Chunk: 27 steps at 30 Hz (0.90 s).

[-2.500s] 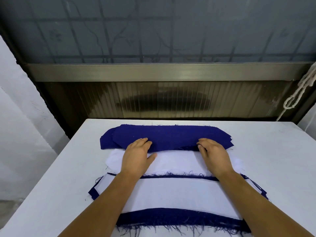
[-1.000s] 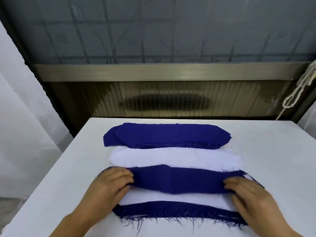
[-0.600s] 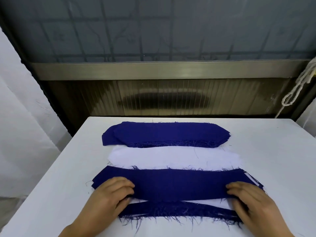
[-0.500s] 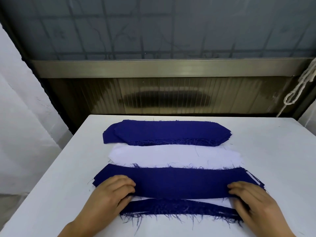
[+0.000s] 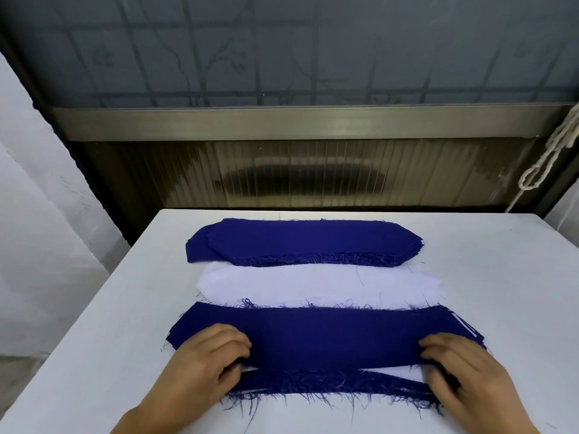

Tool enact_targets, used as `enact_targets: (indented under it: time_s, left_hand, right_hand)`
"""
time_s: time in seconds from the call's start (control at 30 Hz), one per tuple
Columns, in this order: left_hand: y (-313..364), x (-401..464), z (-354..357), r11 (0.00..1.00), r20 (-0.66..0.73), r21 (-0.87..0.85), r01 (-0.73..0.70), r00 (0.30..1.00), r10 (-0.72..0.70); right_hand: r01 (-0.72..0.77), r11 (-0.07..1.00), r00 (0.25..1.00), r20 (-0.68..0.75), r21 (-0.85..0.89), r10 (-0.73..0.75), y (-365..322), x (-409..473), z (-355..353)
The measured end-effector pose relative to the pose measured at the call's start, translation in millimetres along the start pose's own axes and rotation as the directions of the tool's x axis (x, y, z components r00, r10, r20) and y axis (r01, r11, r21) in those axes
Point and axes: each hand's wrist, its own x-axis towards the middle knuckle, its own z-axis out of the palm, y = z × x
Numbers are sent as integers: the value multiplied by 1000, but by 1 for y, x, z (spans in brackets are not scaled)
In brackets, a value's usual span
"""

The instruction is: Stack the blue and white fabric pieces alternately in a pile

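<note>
White table [image 5: 94, 355] carries three fabric heaps — blue stack [image 5: 300, 241], white stack [image 5: 313, 285], mixed pile [image 5: 329, 335] (seemingly layered).

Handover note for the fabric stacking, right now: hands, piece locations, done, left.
Left hand and right hand: each grips an end of the top blue piece, which lies on the near pile.
Blue supply stack at the far side of the table; white supply stack between it and the pile.
Done: pile has blue and white layers, blue on top.
Left: square up this piece, then a white one, and go on alternating.
</note>
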Motion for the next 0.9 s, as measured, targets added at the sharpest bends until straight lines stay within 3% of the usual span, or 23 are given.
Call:
enact_targets:
  time_s: [0.33,0.47,0.73,0.9]
  left_hand:
    - [10,13,-12,988,76,-99,115,991,-108]
    - [20,51,-1,993,114,26,119,986,-121]
    - [23,112,51,956,9,130,263,964,-266]
    - [-9,90,44,900,-80,203,386,922,-378]
  right_hand:
    - [-61,997,996,64,48,58,-10,22,-12]
    - [-192,977,951,265,91,162,-31,58,5]
    - [-210,978,856,483,-2,185,-54,98,70]
    - [-250,959,825,489,-136,284,-23,81,64]
